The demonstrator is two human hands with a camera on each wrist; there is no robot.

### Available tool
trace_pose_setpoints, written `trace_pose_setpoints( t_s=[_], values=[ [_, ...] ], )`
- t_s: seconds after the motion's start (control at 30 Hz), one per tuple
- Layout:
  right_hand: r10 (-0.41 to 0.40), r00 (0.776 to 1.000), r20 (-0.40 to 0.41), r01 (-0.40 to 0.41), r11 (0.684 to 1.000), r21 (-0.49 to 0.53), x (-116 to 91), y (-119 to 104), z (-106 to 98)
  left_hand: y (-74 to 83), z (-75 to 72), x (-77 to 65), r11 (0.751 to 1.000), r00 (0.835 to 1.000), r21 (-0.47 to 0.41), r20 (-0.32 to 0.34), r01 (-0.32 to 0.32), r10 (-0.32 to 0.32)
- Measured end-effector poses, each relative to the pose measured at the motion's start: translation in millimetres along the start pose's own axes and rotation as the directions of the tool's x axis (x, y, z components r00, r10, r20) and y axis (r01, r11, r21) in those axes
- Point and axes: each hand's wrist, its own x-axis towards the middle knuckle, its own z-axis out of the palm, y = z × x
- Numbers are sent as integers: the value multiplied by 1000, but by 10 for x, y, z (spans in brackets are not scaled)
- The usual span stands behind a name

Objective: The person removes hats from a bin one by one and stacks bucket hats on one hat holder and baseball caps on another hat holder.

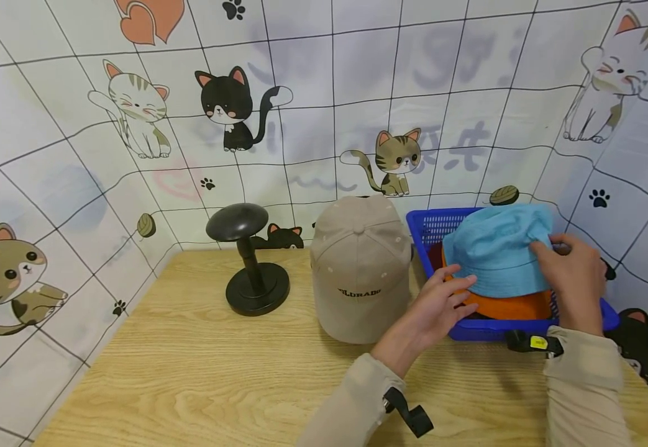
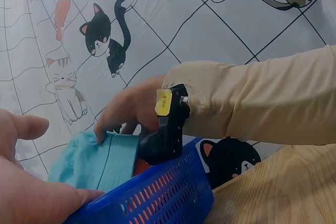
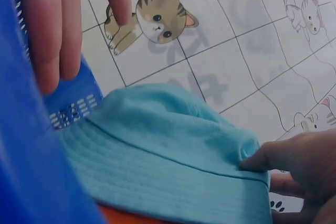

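A light-blue bucket hat (image 1: 497, 248) sits crown up on top of an orange hat (image 1: 516, 307) inside the blue plastic basket (image 1: 486, 332). My right hand (image 1: 575, 276) pinches the bucket hat at its right side; the thumb dents the crown in the right wrist view, with fingers (image 3: 286, 184) behind the brim. At the hat's left front, my left hand (image 1: 441, 304) has its fingers spread and fairly straight, fingertips right at the brim and over the basket's edge. In the left wrist view the left thumb (image 2: 68, 198) lies low beside the blue hat.
Left of the basket, a beige baseball cap (image 1: 357, 267) with dark lettering stands upright, its support hidden. Farther left is a black hat stand (image 1: 251, 273) with a rounded top and round base. The wooden table (image 1: 189, 372) meets cat-patterned wall covering (image 1: 301, 74) at back and sides.
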Motion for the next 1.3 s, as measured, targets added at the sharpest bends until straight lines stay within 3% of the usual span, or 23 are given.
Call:
trace_pose_setpoints(
  t_s=[0.13,0.23,0.33,0.5,0.6,0.67,0.73,0.83,0.93,1.03,1.13,1.2,1.23,1.3],
  values=[
    [25,998,-63,-18,994,106,-46,-89,22,9,-2,2,1000,1000,-1,4,2,-2],
    [-33,999,13,33,999,-11,-76,-110,-43,21,-1,4,1000,1000,1,6,1,-1],
    [-100,987,123,117,983,-141,-76,-104,-138,30,-3,7,1000,1000,0,4,0,0],
    [-196,963,184,225,962,-153,23,-44,-149,33,-11,10,1000,1000,0,-2,0,0],
    [-254,940,229,301,932,-200,81,24,-109,28,-15,9,1000,1000,-9,-9,2,-2],
    [-264,938,225,313,924,-220,98,50,-80,25,-16,7,1000,1000,-18,-16,2,-3],
    [-266,948,177,301,928,-218,84,41,-50,23,-18,8,1000,1000,-29,-20,0,-1],
    [-261,965,36,264,954,-140,38,-3,-1,23,-23,10,999,1000,-38,-25,1,-2],
    [-264,955,-132,263,964,-24,-3,-66,26,21,-25,13,999,999,-45,-33,-4,3],
    [-256,912,-319,304,946,110,-45,-155,40,24,-19,10,999,999,-46,-50,-17,14],
    [-234,836,-497,377,902,210,-102,-278,26,30,-12,11,998,998,-47,-58,-31,28],
    [-231,787,-572,433,867,245,-161,-361,-10,33,-10,17,998,998,-49,-59,-36,33],
    [-236,772,-590,452,856,250,-192,-398,-35,34,-10,20,998,998,-51,-58,-39,36],
    [-265,777,-571,465,853,236,-264,-457,-105,34,-22,27,997,998,-58,-55,-43,40]
  ],
)
